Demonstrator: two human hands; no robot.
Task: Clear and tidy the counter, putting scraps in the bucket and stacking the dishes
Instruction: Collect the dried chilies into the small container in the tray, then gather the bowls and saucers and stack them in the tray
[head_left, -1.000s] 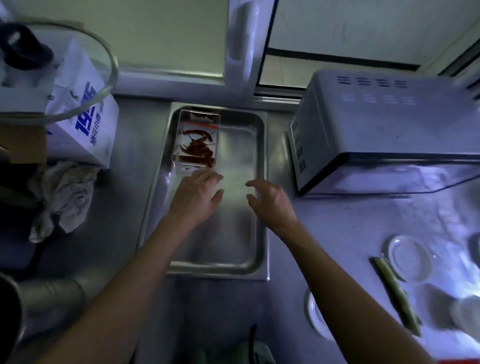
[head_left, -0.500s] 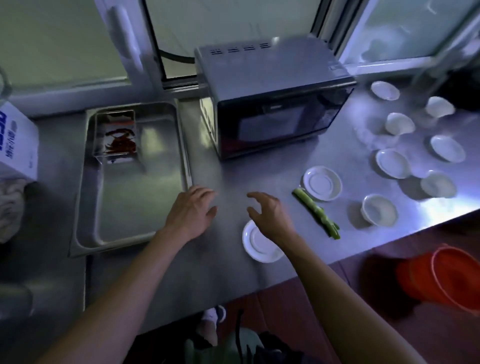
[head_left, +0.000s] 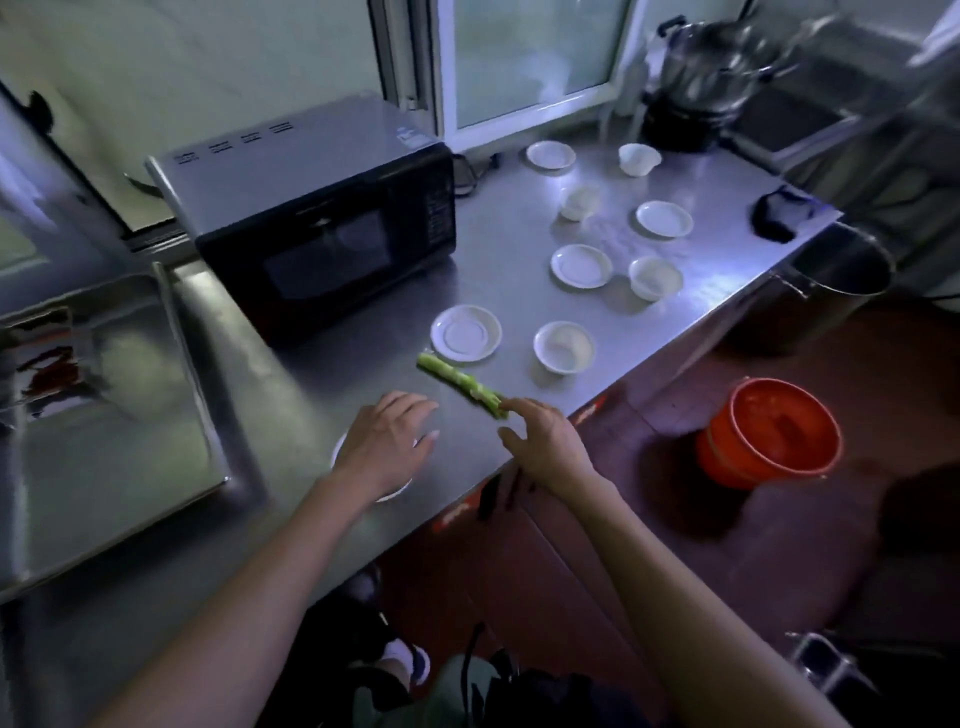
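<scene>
A green vegetable stalk lies on the steel counter near its front edge. My right hand reaches it with spread fingers, and the fingertips touch its near end. My left hand hovers open over a small white saucer, hiding most of it. Several white saucers and small bowls are scattered to the right of the microwave, among them a saucer and a bowl just behind the stalk. An orange bucket stands on the floor to the right.
A black microwave stands at the counter's back. A steel tray on the left holds a clear box of dried red chillies. A large steel pot stands beyond the counter's right end, and a kettle at the back right.
The view has swung right from the tray to the dishes and bucket. Both hands moved right with it; my right hand now touches the stalk and my left is over the saucer.
</scene>
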